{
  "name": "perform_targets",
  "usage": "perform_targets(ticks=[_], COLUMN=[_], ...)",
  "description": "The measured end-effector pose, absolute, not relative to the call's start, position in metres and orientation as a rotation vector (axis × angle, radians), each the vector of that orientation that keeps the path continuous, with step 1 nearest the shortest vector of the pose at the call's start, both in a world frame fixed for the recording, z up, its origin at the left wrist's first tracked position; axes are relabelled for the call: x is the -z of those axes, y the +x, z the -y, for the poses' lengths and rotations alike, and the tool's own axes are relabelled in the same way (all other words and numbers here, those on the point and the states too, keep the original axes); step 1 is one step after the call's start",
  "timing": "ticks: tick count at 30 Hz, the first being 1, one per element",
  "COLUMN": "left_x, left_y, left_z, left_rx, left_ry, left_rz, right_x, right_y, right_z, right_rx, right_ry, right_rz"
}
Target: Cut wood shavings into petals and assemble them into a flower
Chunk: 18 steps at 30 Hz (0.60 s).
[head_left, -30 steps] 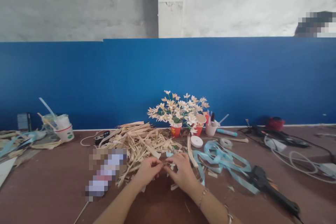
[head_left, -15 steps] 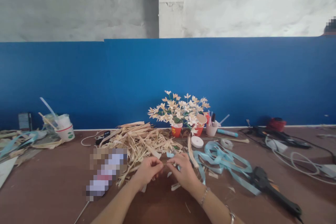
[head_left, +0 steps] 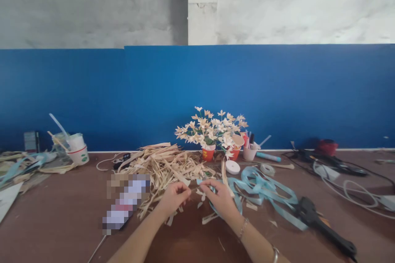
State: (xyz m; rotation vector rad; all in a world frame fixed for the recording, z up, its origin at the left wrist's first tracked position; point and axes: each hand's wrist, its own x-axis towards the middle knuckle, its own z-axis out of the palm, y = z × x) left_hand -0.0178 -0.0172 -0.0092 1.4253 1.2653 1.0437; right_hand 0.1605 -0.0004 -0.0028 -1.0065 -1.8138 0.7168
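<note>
Above the front of the table, my left hand (head_left: pixel 174 198) is closed, thumb and forefinger pinched together. My right hand (head_left: pixel 219 198), wearing a bracelet, faces it with its fingertips also in a pinch. A thin strand (head_left: pixel 195 189) seems to run across the short gap between them; its material is too fine to make out. Behind my left hand lies a heap of dried husk strips (head_left: pixel 166 164). Small pale scraps (head_left: pixel 201 197) are on the table near my right fingers, and light blue ribbon (head_left: pixel 261 185) lies loosely looped to the right.
Behind my hands, pale flowers (head_left: pixel 211 127) stand in a red cup (head_left: pixel 207 154). A white round lid (head_left: pixel 232 167) and a pen cup (head_left: pixel 249 153) are nearby. At right lie a black-handled tool (head_left: pixel 324 228) and cables (head_left: pixel 354 191); a pixelated object (head_left: pixel 126 203) is at left.
My hands have drawn slightly apart, the right one shifting to the right. More of the thin strand and the scraps between them shows. The view has shifted slightly.
</note>
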Motion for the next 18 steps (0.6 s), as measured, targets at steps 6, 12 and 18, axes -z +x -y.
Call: perform_targets(ticks=[6, 12, 18], left_x=[0.002, 0.000, 0.006], left_y=[-0.016, -0.010, -0.008], left_z=[0.021, 0.028, 0.025], left_rx=[-1.159, -1.135, -1.049], left_ry=[1.561, 1.681, 1.635], left_rz=[-1.357, -1.419, -1.460], right_x=[0.009, 0.008, 0.009], right_y=[0.163, 0.158, 0.157], right_z=[-0.005, 0.003, 0.005], right_rx=[-0.563, -0.492, -0.482], right_ry=[-0.989, -0.942, -0.938], right_rz=[1.870, 1.937, 1.975])
